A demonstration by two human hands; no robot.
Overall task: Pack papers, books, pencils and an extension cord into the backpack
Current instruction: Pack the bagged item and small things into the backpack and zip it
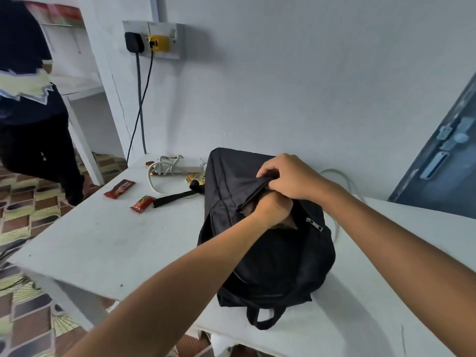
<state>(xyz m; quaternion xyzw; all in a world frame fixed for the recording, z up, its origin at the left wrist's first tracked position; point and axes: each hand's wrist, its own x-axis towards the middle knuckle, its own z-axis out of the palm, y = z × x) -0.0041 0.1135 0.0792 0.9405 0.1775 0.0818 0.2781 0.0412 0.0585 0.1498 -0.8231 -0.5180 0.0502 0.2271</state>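
Right hand point(288, 177) and left hand point(273, 208), fingers curled, grip the backpack point(270, 253) opening.

A pale blue-white wall point(283, 86) fills most of the frame. At upper left a wall socket plate point(154, 39) carries a black plug point(134, 42) and a yellow adapter point(159, 43), their cords hanging down. A white table point(103, 240) spans the middle. Patterned brown and cream floor tiles point(23, 222) show at lower left, a blue-grey door point(443, 161) at the right edge.
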